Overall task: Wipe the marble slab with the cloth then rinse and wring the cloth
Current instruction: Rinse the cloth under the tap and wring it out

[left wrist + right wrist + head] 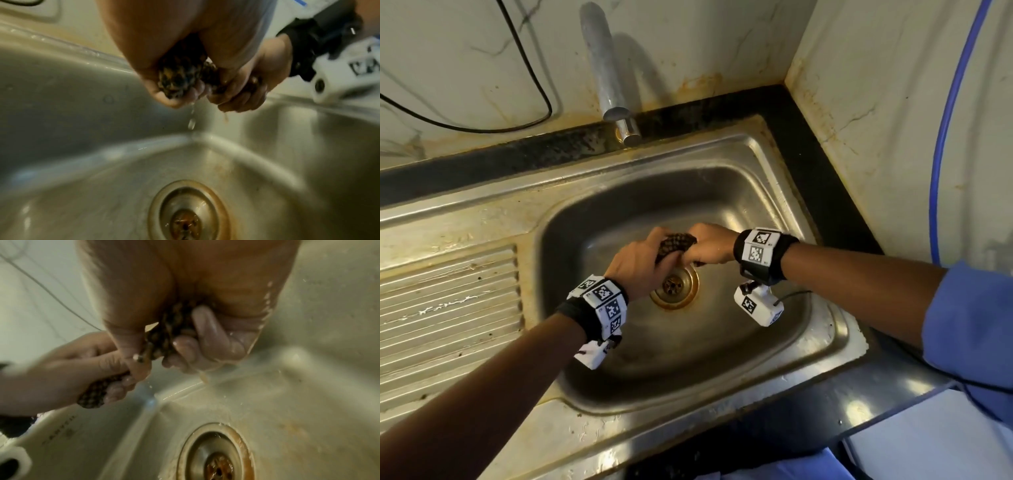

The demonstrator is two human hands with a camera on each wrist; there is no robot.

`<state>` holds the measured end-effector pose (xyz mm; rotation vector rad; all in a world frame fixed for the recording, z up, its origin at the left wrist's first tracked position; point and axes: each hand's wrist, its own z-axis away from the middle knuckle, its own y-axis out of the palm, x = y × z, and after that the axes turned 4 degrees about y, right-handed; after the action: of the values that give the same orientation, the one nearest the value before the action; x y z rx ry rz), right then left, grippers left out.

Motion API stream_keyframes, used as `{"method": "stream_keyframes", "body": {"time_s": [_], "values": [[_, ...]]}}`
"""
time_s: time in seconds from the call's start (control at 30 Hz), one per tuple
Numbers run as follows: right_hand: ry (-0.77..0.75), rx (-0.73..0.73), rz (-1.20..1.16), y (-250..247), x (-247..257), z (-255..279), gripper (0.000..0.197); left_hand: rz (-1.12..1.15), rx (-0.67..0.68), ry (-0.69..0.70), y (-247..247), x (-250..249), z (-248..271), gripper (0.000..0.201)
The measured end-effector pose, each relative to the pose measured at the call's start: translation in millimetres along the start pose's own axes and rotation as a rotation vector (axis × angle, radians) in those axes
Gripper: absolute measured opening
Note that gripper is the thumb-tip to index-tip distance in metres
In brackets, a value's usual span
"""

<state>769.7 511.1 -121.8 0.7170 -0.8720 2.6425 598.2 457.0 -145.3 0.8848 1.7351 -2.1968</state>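
Wringing over the basin. My left hand and right hand are both clenched round the cloth, a dark checked fabric twisted into a short rope that spans the small gap between my fists; fingers of the right hand are curled fully over it. The cloth hangs in the air above the drain, clear of the sink floor. Water drips from my fists into the bowl. The bowl walls stand well apart from both hands on every side. The tap ends at the far rim, behind and above my hands. A ribbed drainboard lies to the left of the bowl; a dark counter edge and wall corner close the right side.
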Motion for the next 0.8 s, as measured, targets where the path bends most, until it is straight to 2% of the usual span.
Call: {"method": "stream_keyframes", "body": {"time_s": [0.07,0.1,0.2,0.27,0.33,0.43,0.53,0.67,0.73,0.8], "values": [[-0.14,-0.206,0.178,3,-1,-2,0.018,0.255,0.015,-0.148,-3,3,-2,0.04],[-0.173,-0.304,0.195,4,-3,-3,0.018,0.432,0.036,-0.211,-6,3,-3,0.035],[-0.279,-0.471,0.073,4,-12,-10,0.024,0.874,0.152,-0.417,-18,-2,-5,0.02],[-0.409,-0.502,0.077,2,-16,-9,0.043,0.937,0.237,-0.485,-26,-5,-5,0.017],[-0.53,-0.528,0.241,1,-17,-5,0.062,0.937,0.354,-0.49,-30,-4,-7,0.017],[-0.715,-0.647,0.617,-1,-17,2,0.063,0.808,0.523,-0.473,-31,-1,-12,0.022],[-0.786,-0.69,0.84,-2,-13,9,0.057,0.625,0.57,-0.431,-32,-4,-15,0.024],[-0.648,-0.706,0.997,4,-5,11,0.044,0.348,0.517,-0.295,-40,-9,-18,0.024],[-0.503,-0.61,0.992,4,2,13,0.038,0.05,0.453,-0.192,-41,-13,-20,0.027],[-0.405,-0.543,0.95,2,11,15,0.023,-0.214,0.368,-0.111,-38,-16,-21,0.019]]}}
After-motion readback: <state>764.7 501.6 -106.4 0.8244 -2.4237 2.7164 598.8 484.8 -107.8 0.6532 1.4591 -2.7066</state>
